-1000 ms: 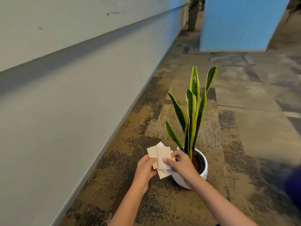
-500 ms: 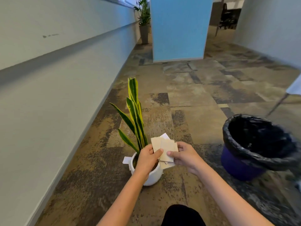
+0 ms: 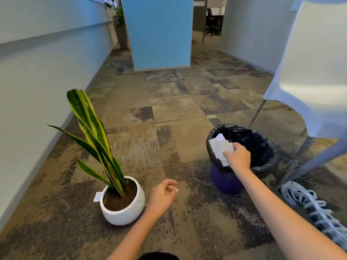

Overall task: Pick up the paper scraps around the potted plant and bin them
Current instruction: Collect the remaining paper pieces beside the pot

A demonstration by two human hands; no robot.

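Note:
My right hand [image 3: 238, 157] grips a bundle of paper scraps [image 3: 218, 146] over the near-left rim of the bin [image 3: 262, 145], a purple bin lined with a black bag. The potted plant [image 3: 122, 201], with striped green-yellow leaves in a round white pot, stands on the carpet at lower left. One white paper scrap [image 3: 97, 196] lies on the floor against the pot's left side. My left hand [image 3: 163, 196] hangs empty between pot and bin, fingers loosely curled.
A pale wall [image 3: 37, 91] runs along the left. A white chair [image 3: 315, 81] stands at the right, its legs beside the bin. A white shoe [image 3: 309, 205] lies at lower right. A blue pillar [image 3: 157, 32] and another planter [image 3: 121, 34] stand far back.
My right hand has carried the scraps away from the plant to above the bin. My left hand has let go of them and dropped beside the pot. The view has swung right.

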